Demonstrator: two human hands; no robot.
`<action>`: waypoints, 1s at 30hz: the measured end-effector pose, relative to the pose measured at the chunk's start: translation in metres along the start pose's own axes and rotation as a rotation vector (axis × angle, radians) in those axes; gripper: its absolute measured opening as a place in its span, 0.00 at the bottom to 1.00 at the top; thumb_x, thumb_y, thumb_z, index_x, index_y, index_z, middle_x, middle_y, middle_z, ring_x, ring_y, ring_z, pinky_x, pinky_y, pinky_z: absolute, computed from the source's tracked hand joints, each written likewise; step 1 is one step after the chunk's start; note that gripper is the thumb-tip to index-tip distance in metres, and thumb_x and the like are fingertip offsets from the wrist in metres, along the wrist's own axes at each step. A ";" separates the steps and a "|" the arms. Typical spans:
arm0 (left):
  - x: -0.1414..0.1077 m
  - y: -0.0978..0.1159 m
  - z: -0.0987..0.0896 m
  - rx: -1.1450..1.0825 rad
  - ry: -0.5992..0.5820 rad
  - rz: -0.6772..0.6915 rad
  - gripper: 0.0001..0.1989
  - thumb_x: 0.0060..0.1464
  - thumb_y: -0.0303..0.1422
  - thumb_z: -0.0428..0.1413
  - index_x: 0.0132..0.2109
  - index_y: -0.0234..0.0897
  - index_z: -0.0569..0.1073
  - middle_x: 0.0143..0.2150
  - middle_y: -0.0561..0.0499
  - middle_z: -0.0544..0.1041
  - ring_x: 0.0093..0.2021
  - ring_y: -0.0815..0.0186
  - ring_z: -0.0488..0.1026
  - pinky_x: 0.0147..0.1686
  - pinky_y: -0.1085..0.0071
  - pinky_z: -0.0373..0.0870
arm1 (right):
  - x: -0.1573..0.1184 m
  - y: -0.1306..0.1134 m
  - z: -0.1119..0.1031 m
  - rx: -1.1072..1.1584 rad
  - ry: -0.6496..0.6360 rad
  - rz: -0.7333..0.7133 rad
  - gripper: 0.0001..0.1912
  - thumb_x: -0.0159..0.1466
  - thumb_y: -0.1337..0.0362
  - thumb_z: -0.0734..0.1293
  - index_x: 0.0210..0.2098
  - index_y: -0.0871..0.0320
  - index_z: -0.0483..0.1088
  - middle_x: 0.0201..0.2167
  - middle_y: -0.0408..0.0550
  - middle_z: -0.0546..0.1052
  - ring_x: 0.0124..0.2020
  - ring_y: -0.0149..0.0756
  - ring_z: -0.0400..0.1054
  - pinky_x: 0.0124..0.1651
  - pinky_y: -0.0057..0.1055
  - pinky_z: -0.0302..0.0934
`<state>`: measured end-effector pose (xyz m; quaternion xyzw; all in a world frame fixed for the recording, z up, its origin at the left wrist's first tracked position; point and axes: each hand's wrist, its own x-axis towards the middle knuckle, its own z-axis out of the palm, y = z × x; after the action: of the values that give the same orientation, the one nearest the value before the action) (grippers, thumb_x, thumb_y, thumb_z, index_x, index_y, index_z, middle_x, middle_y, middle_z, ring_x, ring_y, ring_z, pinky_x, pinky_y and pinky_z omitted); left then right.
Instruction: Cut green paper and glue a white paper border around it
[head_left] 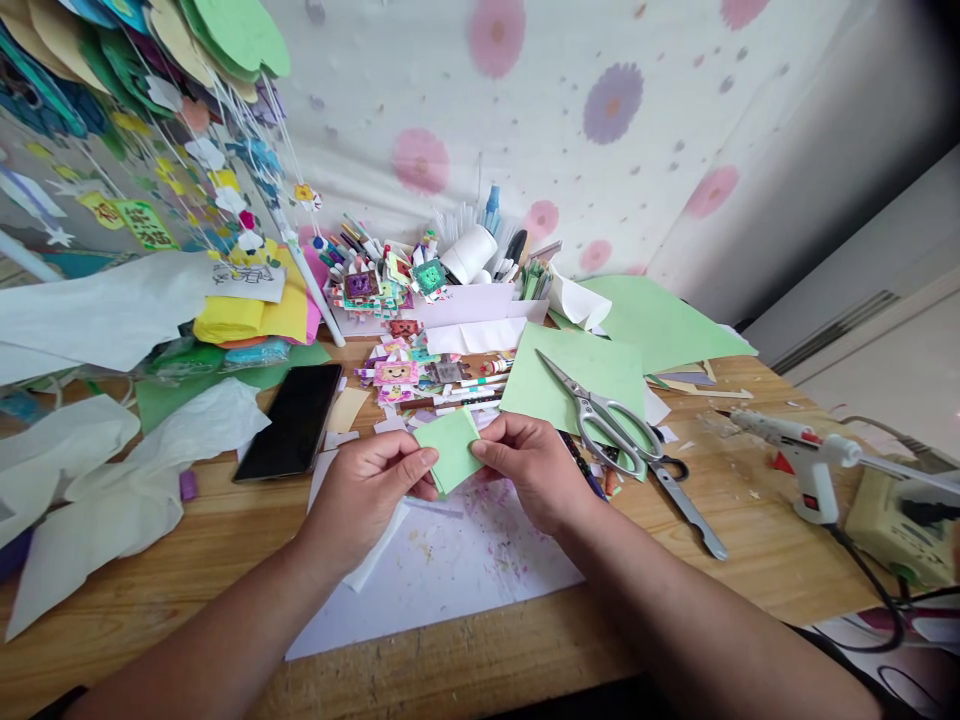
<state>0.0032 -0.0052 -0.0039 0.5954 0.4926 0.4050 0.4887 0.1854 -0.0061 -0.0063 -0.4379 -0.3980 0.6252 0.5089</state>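
Observation:
A small light-green piece of paper (pixel 448 449), which looks folded or stacked in layers, is held up between my two hands. My left hand (pixel 379 468) pinches its left edge between thumb and fingers. On the opposite edge, my right hand (pixel 534 462) grips it the same way. Beneath them lies a white paper sheet (pixel 480 560) with pink smudges. Just beyond my right hand, metal scissors (pixel 600 410) rest with closed blades on a larger green sheet (pixel 525 375).
A black phone (pixel 292 420) lies at the left beside crumpled white tissue (pixel 165 470). Behind are markers and paper figures (pixel 396 374) before a pen box (pixel 465 305). A glue gun (pixel 802 450) stands at the right near a power strip (pixel 900 520). Paper ornaments hang upper left.

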 end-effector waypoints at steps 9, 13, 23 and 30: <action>0.000 -0.005 0.000 -0.164 -0.038 -0.056 0.12 0.53 0.37 0.59 0.24 0.38 0.73 0.21 0.56 0.75 0.22 0.70 0.74 0.25 0.75 0.72 | -0.001 0.001 0.001 0.020 -0.014 0.030 0.11 0.47 0.61 0.75 0.21 0.59 0.71 0.19 0.38 0.71 0.20 0.26 0.65 0.25 0.25 0.61; 0.000 -0.003 0.000 -0.196 -0.067 -0.068 0.13 0.53 0.36 0.59 0.23 0.37 0.72 0.20 0.56 0.75 0.21 0.71 0.73 0.24 0.77 0.69 | -0.002 -0.001 0.000 0.001 -0.029 0.039 0.11 0.48 0.61 0.74 0.21 0.59 0.70 0.18 0.38 0.71 0.19 0.26 0.65 0.24 0.25 0.60; 0.001 -0.005 -0.001 -0.210 -0.134 -0.071 0.15 0.55 0.39 0.58 0.24 0.36 0.71 0.20 0.55 0.76 0.22 0.72 0.71 0.24 0.79 0.68 | -0.001 0.002 0.000 0.006 -0.011 0.006 0.10 0.48 0.61 0.73 0.22 0.60 0.70 0.19 0.38 0.71 0.18 0.26 0.65 0.23 0.25 0.62; 0.000 -0.002 0.006 -0.212 -0.155 -0.208 0.12 0.49 0.40 0.61 0.32 0.35 0.76 0.25 0.51 0.79 0.23 0.68 0.75 0.26 0.74 0.72 | 0.001 0.007 0.002 -0.120 0.000 -0.061 0.09 0.53 0.61 0.71 0.24 0.59 0.70 0.19 0.38 0.70 0.19 0.27 0.64 0.25 0.26 0.59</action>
<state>0.0084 -0.0064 -0.0066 0.5157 0.4669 0.3548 0.6246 0.1818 -0.0065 -0.0124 -0.4553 -0.4478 0.5845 0.5005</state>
